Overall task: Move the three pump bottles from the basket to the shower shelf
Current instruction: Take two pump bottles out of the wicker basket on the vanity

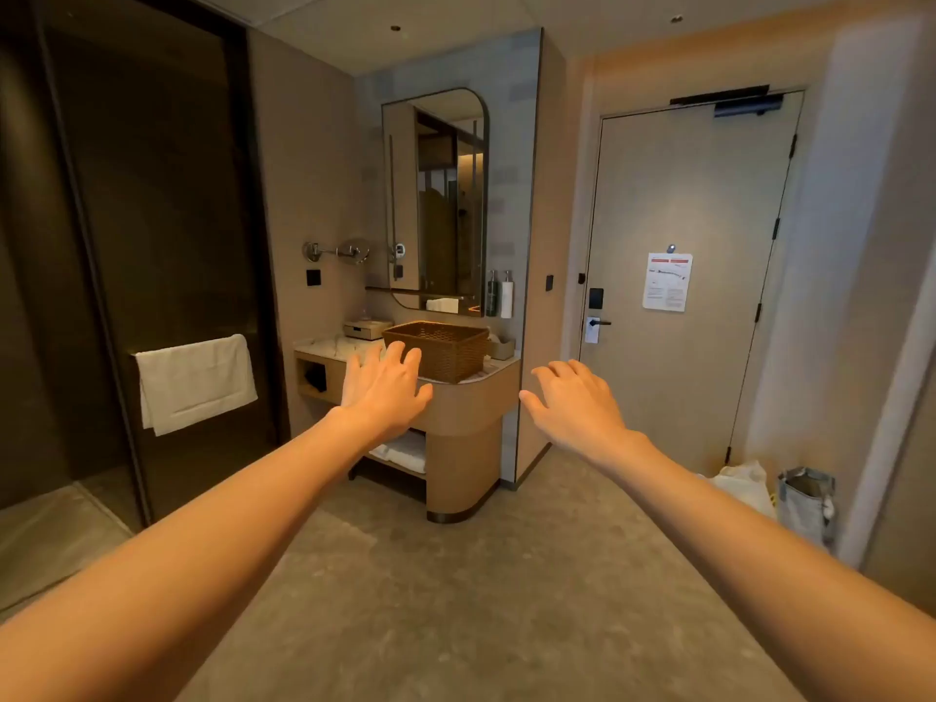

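A brown woven basket stands on the vanity counter across the room, below a mirror. Its inside is hidden from here, so no pump bottles show in it. Two pump bottles, one dark and one white, hang on the wall right of the mirror. My left hand and my right hand are stretched out in front of me, palms down, fingers spread, holding nothing. Both are well short of the basket. The shower shelf is not visible.
A dark glass shower enclosure fills the left, with a white towel on its rail. The room door is at the right, with bags on the floor beside it. A tissue box sits on the counter.
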